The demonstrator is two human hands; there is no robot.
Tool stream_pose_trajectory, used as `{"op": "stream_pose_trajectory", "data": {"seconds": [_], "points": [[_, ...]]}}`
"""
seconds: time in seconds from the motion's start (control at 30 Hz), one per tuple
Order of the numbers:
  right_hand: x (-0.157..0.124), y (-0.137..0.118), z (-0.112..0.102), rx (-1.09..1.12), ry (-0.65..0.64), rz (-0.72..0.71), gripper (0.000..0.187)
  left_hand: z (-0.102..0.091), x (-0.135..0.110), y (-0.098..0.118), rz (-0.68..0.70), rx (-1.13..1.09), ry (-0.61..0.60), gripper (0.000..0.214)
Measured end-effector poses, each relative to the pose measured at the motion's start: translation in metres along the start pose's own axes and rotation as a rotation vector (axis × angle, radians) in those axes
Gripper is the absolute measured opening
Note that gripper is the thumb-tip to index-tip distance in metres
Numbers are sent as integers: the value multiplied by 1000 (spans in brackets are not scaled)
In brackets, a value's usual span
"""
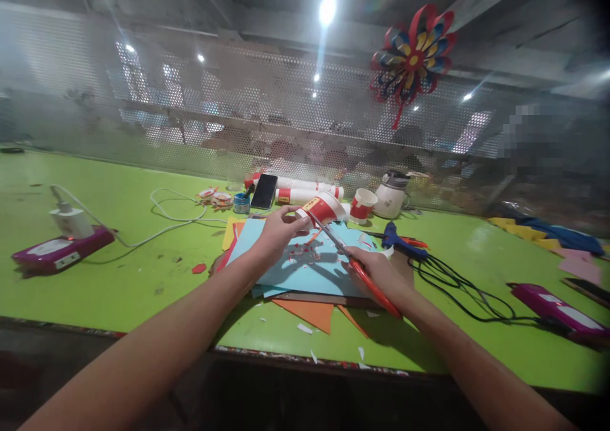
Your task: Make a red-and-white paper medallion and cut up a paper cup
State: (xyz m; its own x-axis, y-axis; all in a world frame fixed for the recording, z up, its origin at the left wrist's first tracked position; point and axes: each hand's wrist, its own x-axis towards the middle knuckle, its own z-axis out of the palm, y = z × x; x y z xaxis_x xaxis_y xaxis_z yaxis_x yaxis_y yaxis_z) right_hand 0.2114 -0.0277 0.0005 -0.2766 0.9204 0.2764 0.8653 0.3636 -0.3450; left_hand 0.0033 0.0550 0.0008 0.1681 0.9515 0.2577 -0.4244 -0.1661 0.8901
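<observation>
My left hand (281, 231) grips a red and white paper cup (328, 208), tilted on its side above the sheets. My right hand (376, 269) is closed around the orange handles of a pair of scissors (339, 243). The scissor blades reach up to the cup's edge; whether they are parted there is hard to see. Below both hands lies a stack of light blue paper (271, 269) strewn with small red and white scraps. Orange sheets (309, 313) stick out under the stack toward the table's front edge.
Behind my hands are stacked paper cups (295, 196), a single cup (363, 205), a phone (264, 191), a blue jar (241, 203) and a white jug (391, 196). A blue glue gun (403, 243) trails black cable rightward. Purple power strips (64, 251) lie at both sides.
</observation>
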Motion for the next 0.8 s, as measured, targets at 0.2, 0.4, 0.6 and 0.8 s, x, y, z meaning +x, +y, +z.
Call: {"op": "stream_pose_trajectory", "data": {"seconds": [0.2, 0.4, 0.6, 0.8], "points": [[-1, 3, 3, -28, 26, 1, 30, 0, -1, 2, 7, 3, 4, 31], [-1, 3, 2, -17, 19, -16, 33, -4, 0, 6, -30, -31, -24, 32], [1, 6, 4, 70, -13, -62, 35, -5, 3, -1, -3, 18, 7, 35], [1, 6, 4, 71, -20, -6, 35, -1, 2, -4, 26, 83, 42, 39]]}}
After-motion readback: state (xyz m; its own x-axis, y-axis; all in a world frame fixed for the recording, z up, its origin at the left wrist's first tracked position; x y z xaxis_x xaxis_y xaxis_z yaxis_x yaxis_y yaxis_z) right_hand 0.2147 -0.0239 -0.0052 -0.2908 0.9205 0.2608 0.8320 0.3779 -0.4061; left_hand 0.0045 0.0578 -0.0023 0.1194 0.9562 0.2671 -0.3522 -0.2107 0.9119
